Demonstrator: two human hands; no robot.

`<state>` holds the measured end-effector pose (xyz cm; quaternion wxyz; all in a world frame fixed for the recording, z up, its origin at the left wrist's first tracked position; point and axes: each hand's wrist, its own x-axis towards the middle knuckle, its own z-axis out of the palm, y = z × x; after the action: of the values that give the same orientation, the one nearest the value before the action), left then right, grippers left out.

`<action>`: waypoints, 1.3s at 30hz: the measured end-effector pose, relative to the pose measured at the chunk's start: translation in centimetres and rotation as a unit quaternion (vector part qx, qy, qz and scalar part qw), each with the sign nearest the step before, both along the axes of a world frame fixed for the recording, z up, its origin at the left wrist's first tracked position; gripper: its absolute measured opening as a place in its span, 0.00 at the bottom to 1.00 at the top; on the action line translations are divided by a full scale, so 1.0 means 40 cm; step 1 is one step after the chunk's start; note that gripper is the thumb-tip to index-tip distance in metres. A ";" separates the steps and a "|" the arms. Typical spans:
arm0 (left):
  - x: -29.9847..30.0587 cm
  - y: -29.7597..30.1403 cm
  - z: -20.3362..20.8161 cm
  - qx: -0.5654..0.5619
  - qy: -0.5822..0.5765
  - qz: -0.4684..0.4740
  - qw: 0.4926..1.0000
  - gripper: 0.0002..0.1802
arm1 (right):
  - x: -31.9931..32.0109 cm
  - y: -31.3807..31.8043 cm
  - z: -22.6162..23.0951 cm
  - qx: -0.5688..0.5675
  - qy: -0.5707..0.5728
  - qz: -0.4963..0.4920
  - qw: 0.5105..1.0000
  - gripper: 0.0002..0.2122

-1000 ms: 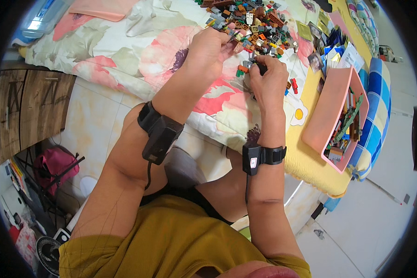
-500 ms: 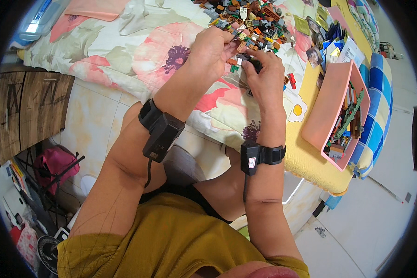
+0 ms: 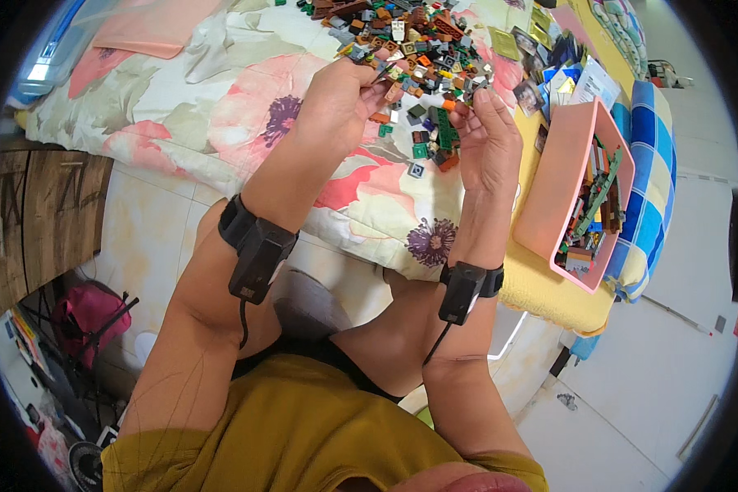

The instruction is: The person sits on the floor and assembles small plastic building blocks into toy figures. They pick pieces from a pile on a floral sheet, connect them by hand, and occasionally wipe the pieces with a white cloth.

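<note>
A heap of small toy bricks (image 3: 422, 57) in brown, grey, green and tan lies on a flowered bedspread at the far side. My left hand (image 3: 344, 98) is at the heap's near left edge, its fingers curled around small dark pieces I cannot make out clearly. To the right, my right hand (image 3: 488, 135) is raised beside the heap with thumb and fingers drawn together. A small greyish bit shows at its fingertips, too small to name. Between the hands sit a dark green brick (image 3: 444, 127) and a loose grey-blue brick (image 3: 416, 170).
A pink bin (image 3: 541, 197) with built brick pieces stands on a yellow cloth at the right, next to a blue checked roll (image 3: 656, 156). Cards and packets (image 3: 562, 78) lie behind it. At the far left are a clear plastic box (image 3: 57, 66) and a wooden cabinet (image 3: 53, 221).
My right hand has moved right, away from the left hand, and turned, uncovering the green bricks between them. My left hand stays at the heap's edge. The whole view has shifted slightly.
</note>
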<state>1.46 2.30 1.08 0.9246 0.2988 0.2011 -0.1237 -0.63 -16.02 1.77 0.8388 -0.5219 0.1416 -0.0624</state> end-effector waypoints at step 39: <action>0.015 0.006 -0.010 -0.002 -0.019 0.003 1.000 0.18 | -0.044 0.097 -0.037 -0.654 -0.108 0.191 0.724 0.06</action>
<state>2.07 2.55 0.67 0.9293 0.2984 0.1841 -0.1158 -2.38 -12.13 0.30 0.2936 -0.9466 -0.1287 -0.0343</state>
